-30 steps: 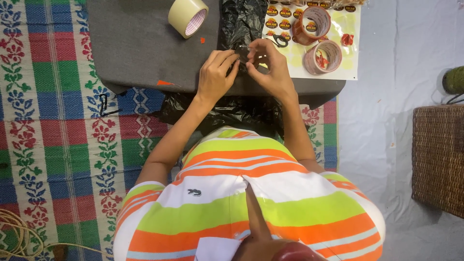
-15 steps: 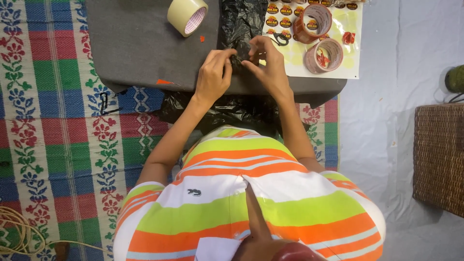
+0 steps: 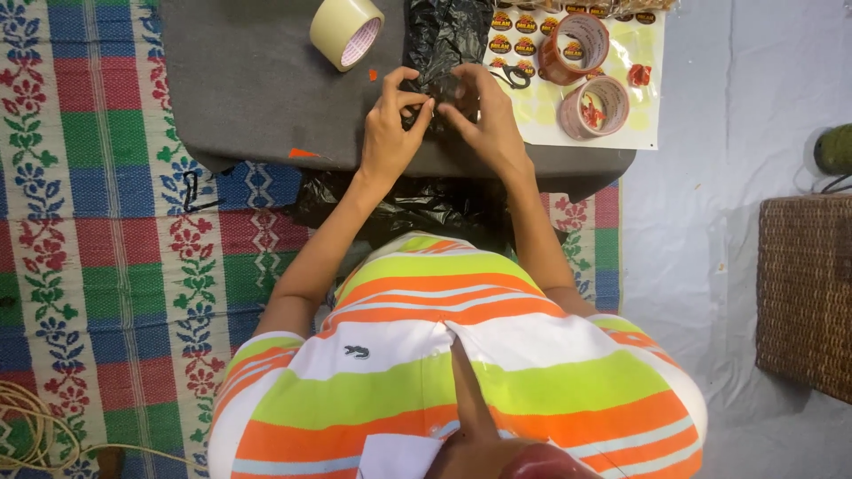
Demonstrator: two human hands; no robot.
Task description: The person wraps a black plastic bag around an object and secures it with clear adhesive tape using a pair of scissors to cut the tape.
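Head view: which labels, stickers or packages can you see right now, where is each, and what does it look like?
Sticker sheet: table's right end, pale yellow-white rectangle; round dark-and-orange stickers in rows along its top left.
Two tape rolls: on that sheet, reddish-brown printed rings.
Beige tape roll: table top, left of the hands, plain.
Black bag: crinkled plastic between left hand and right hand, no label visible.
Screens, signs: none.

Small dark item pinched between left hand [image 3: 388, 133] and right hand [image 3: 486, 124]: masked by fingers, kind unclear. Crinkled black plastic bag [image 3: 441, 35] cut off at far edge; its near part runs under the grey felt board [image 3: 248, 89]. Woven brown wicker basket [image 3: 806, 293] cropped at right edge.
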